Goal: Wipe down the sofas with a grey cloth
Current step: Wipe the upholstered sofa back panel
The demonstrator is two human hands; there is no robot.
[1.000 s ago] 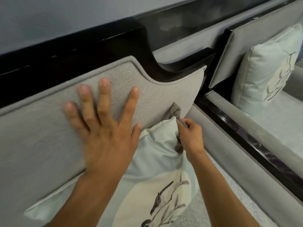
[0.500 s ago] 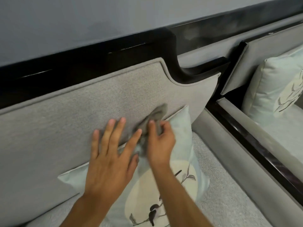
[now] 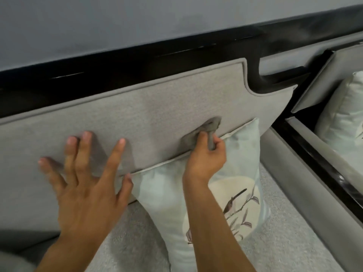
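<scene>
Right hand (image 3: pixel 205 158) fisted around grey cloth (image 3: pixel 204 130), grip closed tight on it, cloth bunched and pressed against grey back cushion (image 3: pixel 157 114) of the near sofa, just above top edge of the pale bird-print pillow (image 3: pixel 241 173). Cloth sits right of centre on the cushion, lower part, a fold poking out above the knuckles. Motion blur on cloth end.

Left hand (image 3: pixel 86 185) open, fingers spread, grip holding nothing, flat toward the back cushion at left; fingertips blurred, contact with fabric likely but hard to confirm. Thumb near the left top corner of the pillow.

Pillow upright, leaning on the back cushion, standing on textured light-grey seat (image 3: pixel 275 242). Right forearm crossing in front of the pillow.

Dark glossy wooden frame (image 3: pixel 137 61) running along above the cushion, stepping down at right into a notch. Grey-blue wall (image 3: pixel 117 22) behind.

Grey padded armrest (image 3: pixel 306 183) to the right of the seat. Beyond it, second sofa (image 3: pixel 314 81) at far right with another pale pillow (image 3: pixel 341 114) leaning on its back, partly cut off by frame edge.
</scene>
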